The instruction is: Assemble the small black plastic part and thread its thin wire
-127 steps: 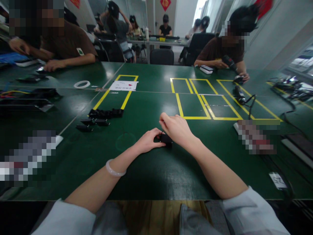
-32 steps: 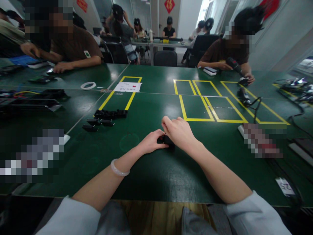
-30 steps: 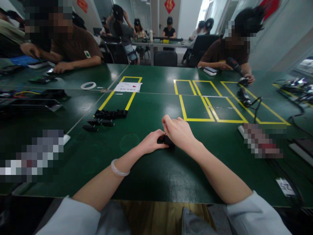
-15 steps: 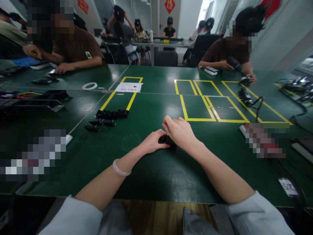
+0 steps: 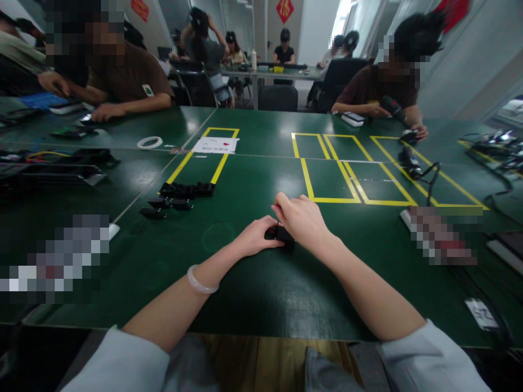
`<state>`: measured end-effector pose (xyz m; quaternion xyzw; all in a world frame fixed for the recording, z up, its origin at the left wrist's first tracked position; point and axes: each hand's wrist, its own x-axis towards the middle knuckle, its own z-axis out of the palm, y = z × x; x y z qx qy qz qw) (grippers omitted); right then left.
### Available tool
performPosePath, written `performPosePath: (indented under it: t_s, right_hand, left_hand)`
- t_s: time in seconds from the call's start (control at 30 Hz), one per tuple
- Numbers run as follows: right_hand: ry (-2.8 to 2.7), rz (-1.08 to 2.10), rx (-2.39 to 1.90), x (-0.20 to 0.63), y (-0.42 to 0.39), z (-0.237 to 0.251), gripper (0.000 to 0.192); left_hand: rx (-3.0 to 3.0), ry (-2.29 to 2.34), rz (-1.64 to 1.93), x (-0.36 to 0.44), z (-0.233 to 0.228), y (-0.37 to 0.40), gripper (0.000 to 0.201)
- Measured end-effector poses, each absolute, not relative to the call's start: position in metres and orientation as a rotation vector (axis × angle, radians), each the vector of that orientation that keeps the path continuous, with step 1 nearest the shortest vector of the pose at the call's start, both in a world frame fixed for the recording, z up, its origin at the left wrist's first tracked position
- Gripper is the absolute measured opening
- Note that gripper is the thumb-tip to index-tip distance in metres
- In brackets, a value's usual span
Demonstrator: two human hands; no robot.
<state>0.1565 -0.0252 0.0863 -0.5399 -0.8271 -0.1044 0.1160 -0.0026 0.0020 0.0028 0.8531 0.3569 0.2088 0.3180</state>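
While the left hand (image 5: 254, 235) pins the small black plastic part (image 5: 278, 234) to the green table (image 5: 253, 288) with curled fingers, the right hand (image 5: 302, 219) arches over it from the right, fingertips pinched narrow on its top. The part sits between both hands, each touching it, its long axis running left to right. Well apart to the left lies a cluster of similar black pieces (image 5: 186, 190).

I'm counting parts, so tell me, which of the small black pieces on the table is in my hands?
The black piece at the table's middle, pinched between left hand and right hand. The other black pieces lie untouched, far left.
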Motion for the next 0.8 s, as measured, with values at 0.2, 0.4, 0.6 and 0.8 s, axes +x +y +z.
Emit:
performPosePath:
  t_s: [0.2,0.4,0.6,0.8]
  right_hand:
    - [-2.397,-0.249,-1.540,0.1561,-0.0288,0.0900,0.018]
    - [-2.424,-0.312,-1.558,0.1565,-0.0268,0.0891,0.024]
    - [-2.410,-0.269,-1.563,0.1564,-0.0295,0.0919,0.017]
    - [-2.446,-0.309,-1.536,0.1568,-0.0281,0.0907,0.025]
  left_hand:
    - [2.258,0.910,0.558,-0.0027,0.0034,0.0026,0.038]
    - [2.254,0.941,0.545,-0.0025,0.0041,0.0018,0.042]
    - [2.266,0.937,0.556,-0.0030,0.0011,0.0032,0.038]
    - [2.252,0.951,0.546,-0.0030,0.0008,0.0030,0.041]
